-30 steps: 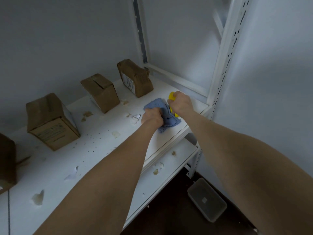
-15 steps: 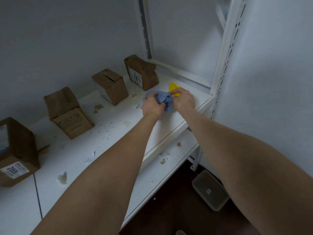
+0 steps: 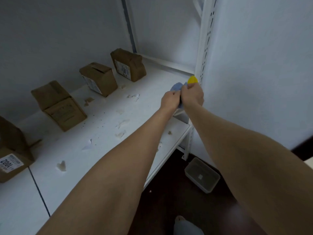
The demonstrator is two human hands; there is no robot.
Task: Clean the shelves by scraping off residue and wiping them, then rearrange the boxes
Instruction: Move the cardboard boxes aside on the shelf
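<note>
Bunching a blue cloth (image 3: 176,86) between both fists, the person stands at the right-hand end of the upper shelf (image 3: 157,77), just beside the white slotted upright (image 3: 203,48). The cloth is soft and limp, a light thing that will crumple whichever way it is squeezed. Most of it is hidden in the hands, with a fold showing above the left hand (image 3: 169,100) and a corner hanging between the two wrists. I would judge it best taken as a wad in the palm, so that a flat pad of it can be pressed down on the board. The left hand's fingers are curled round the cloth. The right hand (image 3: 193,96) pinches the cloth too, and in the same fist grips a yellow scraper (image 3: 192,80). That scraper looks like stiff, light plastic, held by its lower part, its rounded end poking out of the top of the fist. Its long axis runs up and away from the person, toward the back corner by the upright. Further left along the shelf lie torn paper scraps (image 3: 133,97) and brownish residue (image 3: 88,101), with dark specks between. Four brown cardboard boxes (image 3: 99,78) stand apart in a row toward the wall, some with printed labels. Below, the lower shelf (image 3: 177,131) carries a few scraps, and a clear plastic tub (image 3: 201,175) sits on the dark floor.
</note>
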